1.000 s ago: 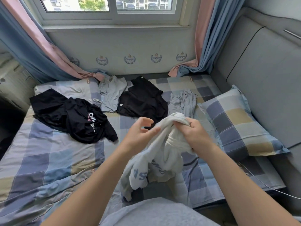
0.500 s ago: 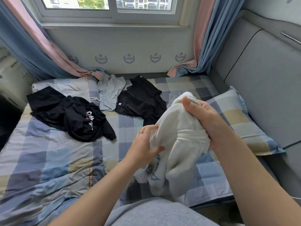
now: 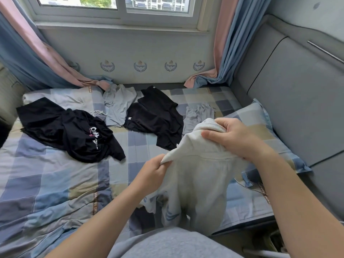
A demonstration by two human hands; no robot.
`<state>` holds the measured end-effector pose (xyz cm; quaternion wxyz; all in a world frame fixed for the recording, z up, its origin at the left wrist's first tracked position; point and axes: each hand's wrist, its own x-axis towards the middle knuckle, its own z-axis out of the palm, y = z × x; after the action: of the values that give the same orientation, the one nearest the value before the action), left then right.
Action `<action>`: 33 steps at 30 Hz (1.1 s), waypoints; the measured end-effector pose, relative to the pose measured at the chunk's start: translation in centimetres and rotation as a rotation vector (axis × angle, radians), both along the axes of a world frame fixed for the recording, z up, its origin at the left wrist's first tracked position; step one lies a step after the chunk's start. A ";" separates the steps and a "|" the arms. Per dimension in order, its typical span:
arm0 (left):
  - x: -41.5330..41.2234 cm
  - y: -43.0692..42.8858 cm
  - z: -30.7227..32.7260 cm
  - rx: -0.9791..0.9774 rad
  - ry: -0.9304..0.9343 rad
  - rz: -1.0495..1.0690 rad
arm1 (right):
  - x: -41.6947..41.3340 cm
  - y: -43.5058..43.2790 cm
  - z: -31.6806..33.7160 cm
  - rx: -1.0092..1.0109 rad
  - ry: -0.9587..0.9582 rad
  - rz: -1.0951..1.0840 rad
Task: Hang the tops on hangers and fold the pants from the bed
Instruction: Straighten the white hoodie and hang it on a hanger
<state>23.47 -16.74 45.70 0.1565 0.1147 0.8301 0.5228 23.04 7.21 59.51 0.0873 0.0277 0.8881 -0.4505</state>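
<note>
Holding a pale garment (image 3: 197,179) up over the near edge of the bed (image 3: 46,183), the person is sorting it out: the right hand (image 3: 234,138) grips its ribbed band, the left hand (image 3: 154,171) pinches a fold lower down, and the rest hangs loose below. Whether it is a top or pants I cannot tell. The next move is probably to find its openings and shake it flat, then fold it or fetch a hanger; none is in view. On the checked cover lie a lettered black top (image 3: 80,135), a second black top (image 3: 158,118) and two grey pieces (image 3: 119,107), well apart from the hands. A checked pillow (image 3: 260,127) rests by the padded grey headboard (image 3: 297,90), and blue-and-pink curtains (image 3: 223,53) flank the window (image 3: 121,6).
</note>
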 end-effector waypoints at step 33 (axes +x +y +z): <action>-1.4 0.6 11.1 0.753 -0.281 0.518 | 2.1 -8.6 -14.9 -0.091 -0.169 0.127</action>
<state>22.09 -16.13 56.80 0.0794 -0.1188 0.5550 0.8195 25.09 -1.42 44.60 0.1912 0.0054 0.8562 -0.4799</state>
